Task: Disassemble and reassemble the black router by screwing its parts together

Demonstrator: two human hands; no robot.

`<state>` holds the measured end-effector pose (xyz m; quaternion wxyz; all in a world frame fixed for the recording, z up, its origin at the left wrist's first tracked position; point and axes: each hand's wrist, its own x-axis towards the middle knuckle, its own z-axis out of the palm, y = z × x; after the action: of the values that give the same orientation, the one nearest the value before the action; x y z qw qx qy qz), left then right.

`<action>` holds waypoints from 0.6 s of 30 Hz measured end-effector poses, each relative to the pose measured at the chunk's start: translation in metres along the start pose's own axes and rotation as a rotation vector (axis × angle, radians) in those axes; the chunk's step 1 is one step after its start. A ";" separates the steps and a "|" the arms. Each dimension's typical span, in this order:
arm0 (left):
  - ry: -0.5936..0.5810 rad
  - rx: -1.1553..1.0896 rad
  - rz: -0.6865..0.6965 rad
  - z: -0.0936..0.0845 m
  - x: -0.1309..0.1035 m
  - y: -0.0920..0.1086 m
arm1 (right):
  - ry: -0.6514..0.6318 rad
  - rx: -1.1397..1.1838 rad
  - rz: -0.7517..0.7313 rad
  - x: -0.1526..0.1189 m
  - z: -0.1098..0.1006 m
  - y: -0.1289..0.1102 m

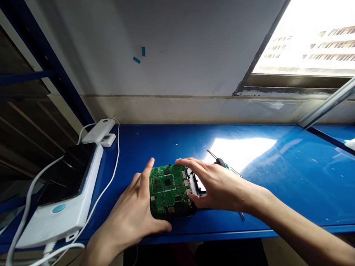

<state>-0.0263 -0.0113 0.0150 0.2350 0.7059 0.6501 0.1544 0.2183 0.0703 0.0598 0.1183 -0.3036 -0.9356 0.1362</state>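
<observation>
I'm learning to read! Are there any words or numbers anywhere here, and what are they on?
None can be read.
green circuit board between the left hand and right hand: white markings, too small to read.
small white box: dark label, blurred.
white power bank: round dark mark, unreadable.
white device under the phone: blue oval, no letters legible.

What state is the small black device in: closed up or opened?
Opened: the green circuit board lies exposed atop the black casing, with no cover over it.
</observation>
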 end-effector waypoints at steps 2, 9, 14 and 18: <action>0.017 -0.017 -0.004 0.002 -0.001 0.000 | 0.031 0.001 0.009 -0.003 -0.001 0.003; 0.046 -0.015 0.032 0.003 -0.005 -0.005 | 0.135 0.024 0.022 -0.015 -0.006 0.015; 0.258 -0.047 0.074 -0.003 -0.010 -0.004 | 0.153 0.076 0.023 -0.023 -0.006 0.019; 0.312 0.030 0.248 -0.008 -0.008 0.002 | 0.163 0.106 0.028 -0.029 -0.006 0.018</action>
<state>-0.0298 -0.0183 0.0231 0.1000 0.7516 0.5888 0.2799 0.2531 0.0682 0.0558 0.2081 -0.3201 -0.9099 0.1621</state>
